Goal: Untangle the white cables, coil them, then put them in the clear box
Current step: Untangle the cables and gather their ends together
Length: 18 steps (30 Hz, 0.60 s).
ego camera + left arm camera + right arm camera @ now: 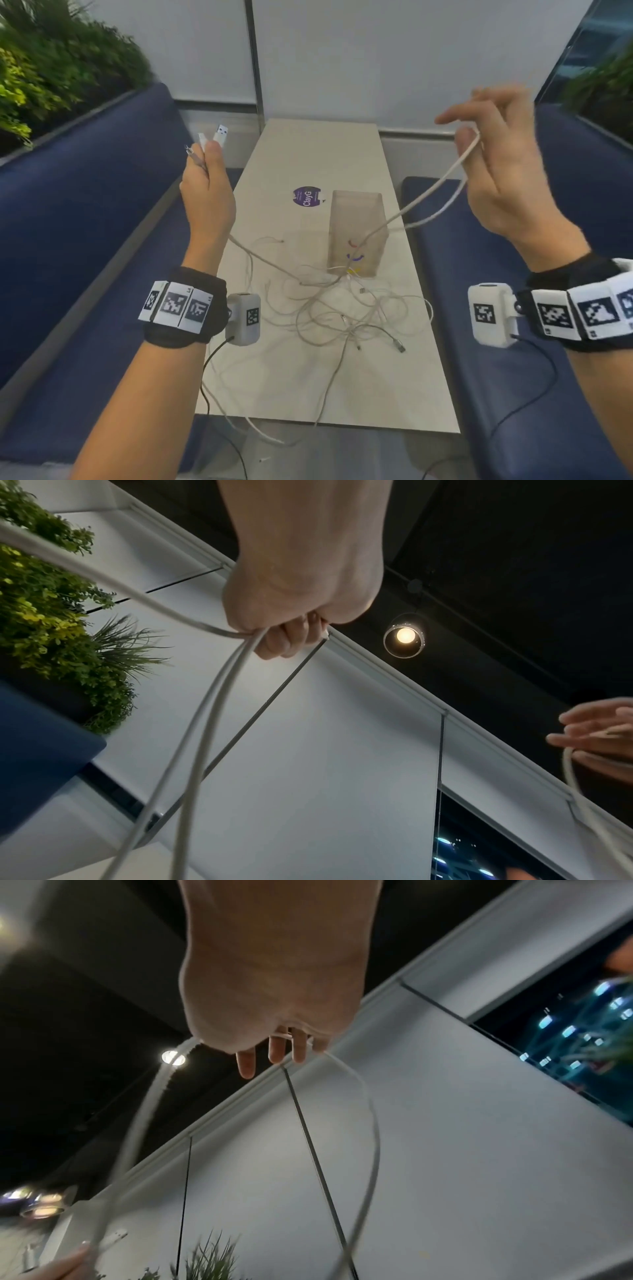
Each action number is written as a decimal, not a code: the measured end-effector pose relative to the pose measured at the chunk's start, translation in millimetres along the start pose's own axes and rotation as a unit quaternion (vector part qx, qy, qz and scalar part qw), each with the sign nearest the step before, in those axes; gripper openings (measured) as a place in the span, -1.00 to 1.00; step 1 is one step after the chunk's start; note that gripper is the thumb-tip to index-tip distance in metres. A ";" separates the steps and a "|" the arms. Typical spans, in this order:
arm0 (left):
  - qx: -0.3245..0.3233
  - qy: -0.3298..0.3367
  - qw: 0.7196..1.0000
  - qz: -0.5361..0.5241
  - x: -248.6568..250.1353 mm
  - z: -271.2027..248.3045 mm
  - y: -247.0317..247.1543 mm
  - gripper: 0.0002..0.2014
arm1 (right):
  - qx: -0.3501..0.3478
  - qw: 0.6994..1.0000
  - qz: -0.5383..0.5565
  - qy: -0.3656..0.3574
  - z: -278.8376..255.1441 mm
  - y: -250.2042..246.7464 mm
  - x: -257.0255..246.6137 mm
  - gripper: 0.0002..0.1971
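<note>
Evidently to draw one lead free of the tangled white cables (342, 308) on the bench (308, 154) near the clear box (356, 233), the left hand (209, 192) gripped plug ends (214, 137) aloft while the right hand (496, 164), well apart, pinched a raised loop (445, 178).

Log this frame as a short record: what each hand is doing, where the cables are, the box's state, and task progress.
left hand: raised, grips a bunch of cable ends, USB plug pointing up
right hand: raised, a loop of white cable in its grip
cable pile: still tangled on the table, one strand hanging over the near edge
clear box: upright beside the pile; contents unclear
progress: untangling under way; no coiled cable visible
</note>
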<state>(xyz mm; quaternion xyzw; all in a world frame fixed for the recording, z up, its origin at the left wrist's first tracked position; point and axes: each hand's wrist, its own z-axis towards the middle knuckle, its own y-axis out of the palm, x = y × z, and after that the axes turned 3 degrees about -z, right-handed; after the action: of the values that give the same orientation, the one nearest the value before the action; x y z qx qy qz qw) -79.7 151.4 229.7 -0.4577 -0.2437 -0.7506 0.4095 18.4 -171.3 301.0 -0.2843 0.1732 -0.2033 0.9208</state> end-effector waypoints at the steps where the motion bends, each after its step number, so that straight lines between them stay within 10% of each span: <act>1: 0.005 0.001 1.000 0.003 -0.9 0.6 -0.3 -0.65 | 0.005 0.999 -0.038 -0.011 1.3 -6.0 -2.3 -0.71; 4: 0.023 -0.010 1.000 0.002 -2.1 2.4 -1.9 -0.65 | 0.000 0.996 -0.087 -0.019 0.6 -33.6 -9.1 -0.71; 7: 0.029 -0.029 0.999 -0.012 -0.6 4.9 -4.8 -0.71 | -0.229 0.965 0.097 0.079 -3.3 -55.1 -4.3 -0.57; 11: 0.024 -0.062 0.996 -0.057 3.0 9.3 -3.0 -0.71 | -0.605 0.725 0.194 0.267 -13.6 -44.9 -6.2 -0.36; 13: 0.019 -0.069 0.995 -0.071 3.7 10.7 -2.0 -0.67 | -0.652 0.673 0.239 0.255 -18.9 -38.2 -12.3 -0.33; 18: -0.002 -0.100 0.992 -0.077 4.7 5.0 5.9 -0.69 | -0.589 0.739 0.157 0.288 -51.9 34.3 -5.5 -0.55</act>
<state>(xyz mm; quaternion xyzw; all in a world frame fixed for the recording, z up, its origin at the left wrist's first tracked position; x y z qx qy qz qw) -73.5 150.0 236.2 -0.5107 -0.3168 -0.7310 0.3233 0.6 -166.3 241.4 -0.6667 0.5572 0.0145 0.4947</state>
